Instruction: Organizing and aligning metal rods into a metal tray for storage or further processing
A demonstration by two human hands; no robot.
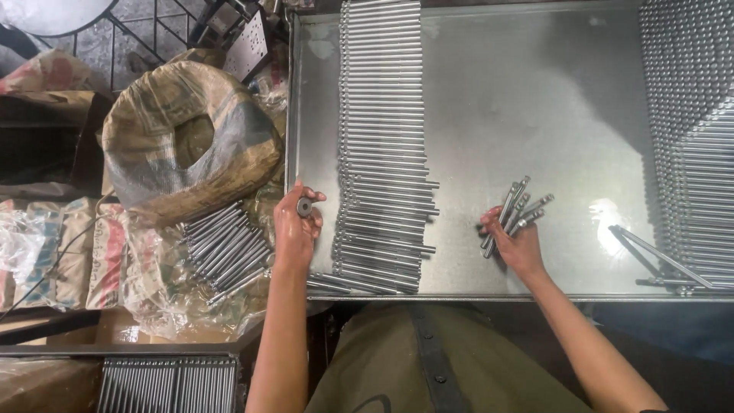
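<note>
Green cloth (pixel 428 359) is seen nearest the lens, at bottom centre, with both forearms reaching out above it. At lower left, a rack of rods (pixel 168 382) is noted, and beyond it a loose bundle (pixel 225 248) of rods laid on plastic sacking.

Left hand (pixel 297 228) is held at the table's left edge (pixel 293 115); its grip is closed on a small dark washer (pixel 305 206), pinched between thumb and fingers. Just to its right, a long row of rods (pixel 382 145) is laid side by side on the sheet-metal table, running from the near edge to the far one.

Right hand (pixel 514 239) is rested palm up on the bare metal, well apart from the row; its grip is closed round a handful of short rods (pixel 516 210), fanned out away from the body. Near the right edge, two thin rods (pixel 657 256) lie crossed. Farther right, a dense stack (pixel 692 115) of rods is recorded. At far left, a sack-wrapped ring (pixel 187 138) is seen.
</note>
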